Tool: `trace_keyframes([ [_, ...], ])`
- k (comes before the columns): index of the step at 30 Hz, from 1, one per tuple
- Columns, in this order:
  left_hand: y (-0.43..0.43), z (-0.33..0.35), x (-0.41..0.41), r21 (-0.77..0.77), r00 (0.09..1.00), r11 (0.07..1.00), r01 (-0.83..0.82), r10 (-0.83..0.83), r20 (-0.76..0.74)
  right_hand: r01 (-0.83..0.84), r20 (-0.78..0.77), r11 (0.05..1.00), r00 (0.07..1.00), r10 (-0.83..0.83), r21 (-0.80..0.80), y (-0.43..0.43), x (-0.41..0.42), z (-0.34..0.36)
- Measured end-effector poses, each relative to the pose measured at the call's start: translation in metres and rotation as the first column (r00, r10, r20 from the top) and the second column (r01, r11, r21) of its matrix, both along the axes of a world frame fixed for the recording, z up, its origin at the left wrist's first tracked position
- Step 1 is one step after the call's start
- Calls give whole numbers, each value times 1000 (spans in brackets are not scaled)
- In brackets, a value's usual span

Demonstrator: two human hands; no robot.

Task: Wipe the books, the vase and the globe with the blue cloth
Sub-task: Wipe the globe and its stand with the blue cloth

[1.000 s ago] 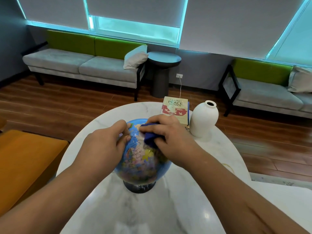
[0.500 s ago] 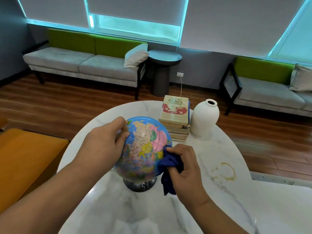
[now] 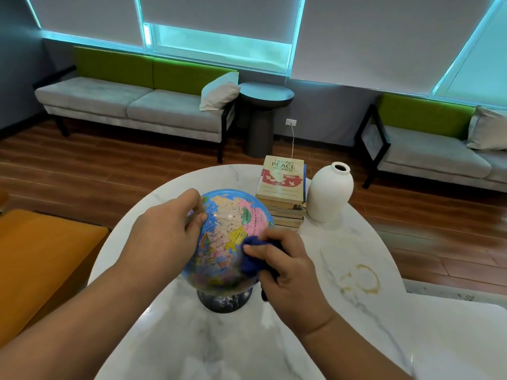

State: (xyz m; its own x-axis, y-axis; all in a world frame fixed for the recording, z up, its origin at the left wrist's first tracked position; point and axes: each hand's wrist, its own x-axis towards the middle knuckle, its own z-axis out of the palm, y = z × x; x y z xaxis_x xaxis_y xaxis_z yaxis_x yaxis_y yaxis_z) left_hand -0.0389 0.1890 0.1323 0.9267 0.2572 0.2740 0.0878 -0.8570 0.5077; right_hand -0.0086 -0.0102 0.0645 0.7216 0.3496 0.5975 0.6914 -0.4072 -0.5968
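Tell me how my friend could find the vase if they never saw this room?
Start at the round white marble table. Near its far edge sits a stack of books, and the vase stands upright just right of it. It is plain white with a small dark opening on top, unlike the colourful globe nearer the person.

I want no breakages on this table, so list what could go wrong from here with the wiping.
1. The globe stands on a narrow dark base. The right hand pushes the blue cloth sideways against it, so it may tip if the left hand lets go.
2. The white vase stands close beside the book stack, near the table edge. A slipping globe might knock it over.
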Motion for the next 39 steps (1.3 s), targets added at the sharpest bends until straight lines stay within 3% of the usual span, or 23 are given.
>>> trace_keyframes([
  [4,0,-1,1,25,999,999,28,-29,34,-35,-1,993,999,35,-115,13,7,24],
  [8,1,-3,3,-122,994,986,113,-113,12,-60,-35,997,998,59,-38,-14,7,-4],
  [11,4,-6,2,-127,994,986,107,-107,10,-77,-85,996,994,72,-55,-34,-2,-32],
  [16,0,-5,2,-40,996,996,86,-86,-3,-11,116,989,993,28,-146,-14,-9,-9],
  [20,-1,-4,0,-39,996,995,92,-91,14,2,65,987,998,8,-161,14,-1,27],
  [28,5,-4,4,-63,997,995,77,-78,-5,-44,-6,988,999,43,-148,-2,-7,18],
  [33,1,-6,2,10,995,995,96,-96,-17,5,15,928,1000,1,-373,39,1,59],
  [39,7,-5,2,-117,996,989,88,-88,-2,-83,-133,858,991,17,-507,40,0,82],
])
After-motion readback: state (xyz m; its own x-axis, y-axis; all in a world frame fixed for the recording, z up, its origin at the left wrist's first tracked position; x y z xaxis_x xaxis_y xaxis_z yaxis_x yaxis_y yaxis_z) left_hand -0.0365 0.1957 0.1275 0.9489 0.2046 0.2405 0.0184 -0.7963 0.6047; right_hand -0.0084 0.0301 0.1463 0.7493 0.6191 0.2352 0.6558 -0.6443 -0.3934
